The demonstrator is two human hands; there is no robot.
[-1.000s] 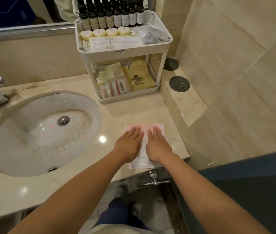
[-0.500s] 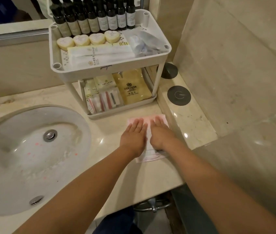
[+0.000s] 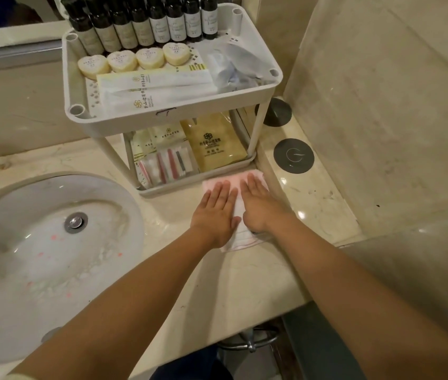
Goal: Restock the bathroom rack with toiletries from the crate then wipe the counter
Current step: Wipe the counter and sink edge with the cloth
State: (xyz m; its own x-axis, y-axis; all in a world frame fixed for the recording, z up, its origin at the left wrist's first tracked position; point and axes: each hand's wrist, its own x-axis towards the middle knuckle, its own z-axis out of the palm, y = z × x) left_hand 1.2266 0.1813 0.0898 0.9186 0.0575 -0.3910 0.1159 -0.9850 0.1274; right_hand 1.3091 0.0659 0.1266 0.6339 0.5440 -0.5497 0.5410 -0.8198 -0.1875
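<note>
Both hands flat, fingers spread: left hand (image 3: 216, 212) + right hand (image 3: 261, 205) pressing cloth (image 3: 237, 208) on counter (image 3: 239, 281), touching rack (image 3: 173, 116) base. No grip.

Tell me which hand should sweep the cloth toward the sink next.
Left, probably. The left hand lies flat on the cloth on the side nearer the sink; the right hand sits against the raised ledge.

Pink-white cloth (image 3: 237, 209) lying flat on beige marble counter (image 3: 244, 283), touching front of white two-tier rack (image 3: 173, 116) that's sitting stocked with bottles (image 3: 146, 24), soaps (image 3: 135, 59), sachets (image 3: 213, 141).
</note>
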